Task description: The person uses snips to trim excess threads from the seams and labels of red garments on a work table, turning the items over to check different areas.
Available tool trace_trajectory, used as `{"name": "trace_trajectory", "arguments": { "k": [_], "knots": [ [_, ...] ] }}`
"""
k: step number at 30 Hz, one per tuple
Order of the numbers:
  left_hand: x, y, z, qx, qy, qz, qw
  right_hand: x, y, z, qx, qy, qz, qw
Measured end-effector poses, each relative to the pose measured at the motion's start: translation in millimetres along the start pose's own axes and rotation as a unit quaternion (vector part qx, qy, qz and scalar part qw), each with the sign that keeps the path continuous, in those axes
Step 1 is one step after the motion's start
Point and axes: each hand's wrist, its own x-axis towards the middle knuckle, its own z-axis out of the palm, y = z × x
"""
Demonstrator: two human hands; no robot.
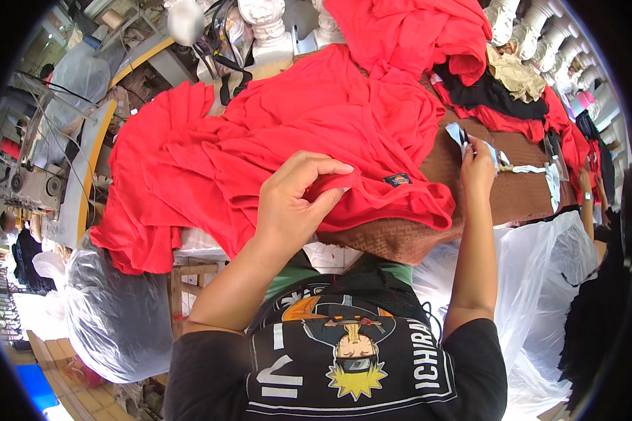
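Note:
A red T-shirt point(281, 126) is spread in loose folds over the brown cloth-covered table in front of me. My left hand point(295, 200) is closed, pinching the shirt's ribbed edge between thumb and fingertips, beside the neck opening. A small dark label point(397, 180) shows just inside that neckline. Further right, my right hand point(477, 168) is raised over the brown cover with its fingers closed. At its fingertips is a pale blue, dark-edged piece point(456, 135), too small to make out; whether it is gripped or lies behind them is unclear.
Pale blue strips point(530, 169) lie on the brown table cover point(519, 196) at the right. More red garments point(421, 35) pile up at the back, beside black and tan cloth point(516, 74). Clear plastic sacks point(119, 316) stand at both sides. A sewing machine point(38, 179) is at the left.

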Motion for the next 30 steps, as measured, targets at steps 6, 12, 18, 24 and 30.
{"name": "trace_trajectory", "arguments": {
  "k": [6,12,18,24,30],
  "knots": [
    [1.6,3.8,-2.3,0.009,-0.017,-0.008,1.0,10.3,-80.4,-51.3,0.423,-0.11,0.158,0.885],
    [-0.3,5.0,-4.0,0.01,-0.015,-0.011,1.0,-18.2,-177.1,-119.0,0.314,-0.219,-0.201,0.902],
    [-1.6,5.6,-3.8,-0.009,-0.021,-0.021,1.0,-24.6,-188.8,-125.2,0.22,-0.155,-0.334,0.903],
    [-2.2,7.7,-4.3,0.016,-0.014,0.023,1.0,-25.4,-193.3,-123.0,0.214,-0.14,-0.349,0.902],
    [-2.3,7.6,-5.0,0.047,-0.008,0.066,0.997,-26.1,-195.8,-123.5,0.215,-0.137,-0.356,0.899]
  ]
}}
